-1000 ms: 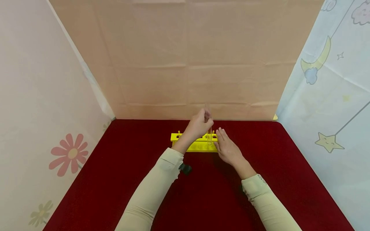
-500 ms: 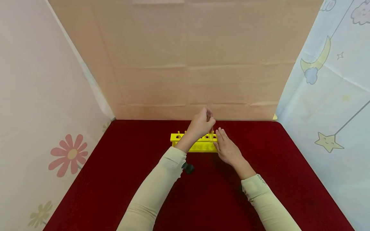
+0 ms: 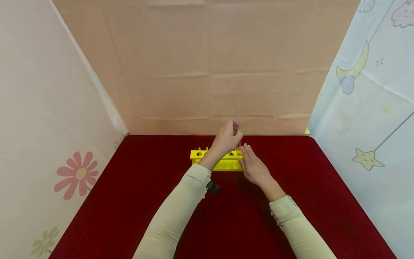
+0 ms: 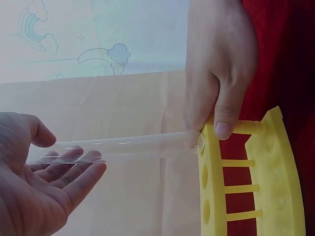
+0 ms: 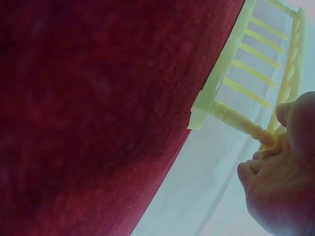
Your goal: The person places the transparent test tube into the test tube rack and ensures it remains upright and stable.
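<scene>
Since the earlier frames, the left hand has moved slightly right, carrying a clear tube to the right end of a yellow rack. Its thumb and fingers lie close about the tube's upper part, a light pinch that probably leaves the lower end free to meet the hole. That end sits at the rightmost hole; how deep it reaches, if at all, is unclear. The right hand grips the rack's right end between thumb and nearly straight fingers, likely to keep it from sliding. Smooth, glossy and transparent, the tube contrasts with the rack's opaque, plastic-looking body, round holes and slim pegs. Beneath spreads a dark red table, its surface velvety.
</scene>
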Demonstrator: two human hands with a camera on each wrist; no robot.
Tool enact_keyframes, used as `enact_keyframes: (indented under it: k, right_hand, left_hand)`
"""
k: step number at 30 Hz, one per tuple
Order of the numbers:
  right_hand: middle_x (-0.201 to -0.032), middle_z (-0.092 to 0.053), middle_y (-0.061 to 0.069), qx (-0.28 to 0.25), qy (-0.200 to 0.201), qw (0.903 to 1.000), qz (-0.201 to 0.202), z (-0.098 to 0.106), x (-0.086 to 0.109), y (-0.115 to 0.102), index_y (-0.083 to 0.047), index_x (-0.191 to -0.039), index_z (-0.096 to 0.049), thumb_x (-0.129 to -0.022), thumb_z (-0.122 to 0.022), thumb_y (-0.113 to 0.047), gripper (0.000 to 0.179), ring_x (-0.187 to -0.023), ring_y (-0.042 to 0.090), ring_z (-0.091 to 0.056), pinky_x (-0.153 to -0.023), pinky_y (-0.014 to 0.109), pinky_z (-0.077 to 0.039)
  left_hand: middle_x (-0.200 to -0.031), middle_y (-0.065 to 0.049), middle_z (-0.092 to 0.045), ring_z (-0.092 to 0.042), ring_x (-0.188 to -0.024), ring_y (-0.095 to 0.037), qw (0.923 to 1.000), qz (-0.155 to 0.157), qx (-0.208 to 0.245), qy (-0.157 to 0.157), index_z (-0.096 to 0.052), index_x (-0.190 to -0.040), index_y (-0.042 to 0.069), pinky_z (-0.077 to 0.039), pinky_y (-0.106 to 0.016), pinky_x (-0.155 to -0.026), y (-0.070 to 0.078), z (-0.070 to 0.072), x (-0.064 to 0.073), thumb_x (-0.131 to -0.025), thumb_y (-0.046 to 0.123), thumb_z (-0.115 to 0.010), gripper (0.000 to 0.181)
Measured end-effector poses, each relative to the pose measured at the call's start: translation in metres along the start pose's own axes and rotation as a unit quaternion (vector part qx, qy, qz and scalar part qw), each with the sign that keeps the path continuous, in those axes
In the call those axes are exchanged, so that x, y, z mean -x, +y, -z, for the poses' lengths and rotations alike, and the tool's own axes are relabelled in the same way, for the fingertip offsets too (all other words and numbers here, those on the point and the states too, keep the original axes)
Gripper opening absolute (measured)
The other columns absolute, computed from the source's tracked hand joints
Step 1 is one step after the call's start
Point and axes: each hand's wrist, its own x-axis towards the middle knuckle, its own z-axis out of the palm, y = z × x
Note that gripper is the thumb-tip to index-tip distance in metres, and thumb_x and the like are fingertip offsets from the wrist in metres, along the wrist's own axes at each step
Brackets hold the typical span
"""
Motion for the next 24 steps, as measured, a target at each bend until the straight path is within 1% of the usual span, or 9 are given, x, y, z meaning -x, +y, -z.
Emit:
enact_keyframes:
  k: [2, 5, 9, 13, 19, 24]
  right_hand:
    - [-0.164, -0.018, 0.027, 0.001, -0.003, 1.0000, -0.002, -0.0005, -0.0002, -0.0006, 0.007, -0.157, -0.020, -0.108, -0.044, -0.022, 0.061, -0.153, 0.040, -0.018, -0.119, 0.053, -0.026]
    - [-0.164, -0.019, 0.028, 0.005, 0.004, 1.0000, 0.005, -0.0016, -0.0007, -0.0018, 0.008, -0.156, -0.021, -0.108, -0.046, -0.020, 0.061, -0.152, 0.041, -0.020, -0.118, 0.054, -0.027]
    - [-0.163, -0.021, 0.029, 0.006, 0.010, 0.9999, 0.011, -0.0021, -0.0018, -0.0024, 0.009, -0.155, -0.023, -0.107, -0.047, -0.019, 0.061, -0.151, 0.042, -0.021, -0.117, 0.054, -0.029]
    - [-0.163, -0.020, 0.028, 0.006, 0.006, 0.9999, 0.009, -0.0028, -0.0024, -0.0023, 0.008, -0.156, -0.022, -0.108, -0.046, -0.021, 0.061, -0.152, 0.041, -0.021, -0.118, 0.053, -0.029]
    - [-0.163, -0.021, 0.029, 0.007, 0.007, 0.9999, 0.011, -0.0036, -0.0021, -0.0022, 0.008, -0.156, -0.022, -0.108, -0.047, -0.020, 0.061, -0.151, 0.041, -0.021, -0.118, 0.053, -0.028]
    - [-0.162, -0.022, 0.029, 0.005, 0.017, 0.9997, 0.018, -0.0046, -0.0022, -0.0018, 0.009, -0.155, -0.023, -0.107, -0.048, -0.019, 0.061, -0.151, 0.042, -0.023, -0.117, 0.053, -0.030]
  left_hand:
    - [-0.082, -0.006, -0.062, -0.059, -0.057, -0.017, 1.0000, -0.002, 0.002, -0.001, -0.048, -0.115, 0.010, -0.050, -0.025, -0.053, -0.0001, -0.0003, 0.0000, -0.102, 0.016, -0.056, 0.017]
    - [-0.077, -0.006, -0.061, -0.059, -0.057, -0.017, 1.0000, -0.005, 0.003, 0.000, -0.048, -0.115, 0.011, -0.049, -0.024, -0.053, -0.0005, -0.0004, 0.0001, -0.102, 0.016, -0.056, 0.016]
    - [-0.077, -0.005, -0.060, -0.058, -0.056, -0.017, 1.0000, -0.005, 0.002, 0.001, -0.047, -0.115, 0.012, -0.048, -0.024, -0.052, -0.0016, -0.0008, -0.0004, -0.102, 0.016, -0.056, 0.016]
    - [-0.076, -0.006, -0.060, -0.058, -0.055, -0.018, 1.0000, -0.001, 0.005, 0.000, -0.047, -0.115, 0.012, -0.047, -0.024, -0.050, -0.0025, -0.0013, -0.0007, -0.102, 0.016, -0.056, 0.016]
    - [-0.076, -0.006, -0.060, -0.059, -0.056, -0.019, 1.0000, -0.006, 0.008, 0.000, -0.047, -0.115, 0.012, -0.049, -0.024, -0.053, -0.0038, -0.0020, -0.0010, -0.102, 0.016, -0.056, 0.016]
    - [-0.076, -0.006, -0.060, -0.061, -0.056, -0.019, 0.9999, -0.009, 0.013, -0.002, -0.046, -0.112, 0.013, -0.051, -0.026, -0.054, -0.0053, -0.0026, -0.0014, -0.102, 0.015, -0.056, 0.014]
